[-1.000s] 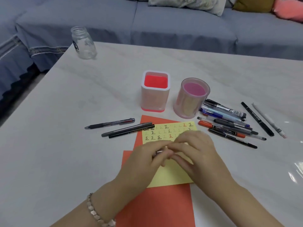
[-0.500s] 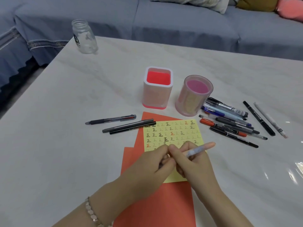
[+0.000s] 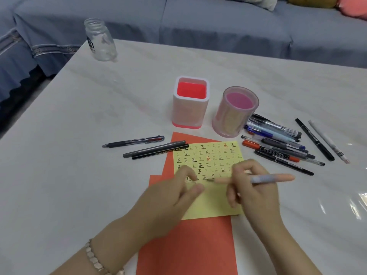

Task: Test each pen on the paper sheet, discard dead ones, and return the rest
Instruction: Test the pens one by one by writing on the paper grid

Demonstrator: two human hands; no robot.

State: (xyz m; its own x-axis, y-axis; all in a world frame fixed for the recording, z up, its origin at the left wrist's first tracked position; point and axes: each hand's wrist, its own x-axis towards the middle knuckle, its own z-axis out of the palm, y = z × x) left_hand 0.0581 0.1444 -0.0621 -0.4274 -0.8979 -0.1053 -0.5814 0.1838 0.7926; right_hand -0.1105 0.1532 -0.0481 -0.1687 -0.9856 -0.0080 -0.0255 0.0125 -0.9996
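You're gripping the pen (image 3: 272, 178) in your right hand (image 3: 256, 190), fingers curled round the barrel. Its tip is pointing low over the yellow paper sheet (image 3: 214, 203), too blurry to call contact. The sheet is lying on orange paper (image 3: 190, 245).

Your left hand (image 3: 174, 197) is hovering just beside it, fingers loose, so the hands are apart.

The most open room is running left across the table (image 3: 69, 155) to its slanting edge.

Crowding you:
- a pile of pens (image 3: 278, 144) is sitting just right of the sheet
- three pens (image 3: 155, 148) are lying at its upper left
- a square holder (image 3: 190, 102) and round holder (image 3: 234, 112) are standing behind it
- a glass jar (image 3: 100, 39) is sitting at the far corner
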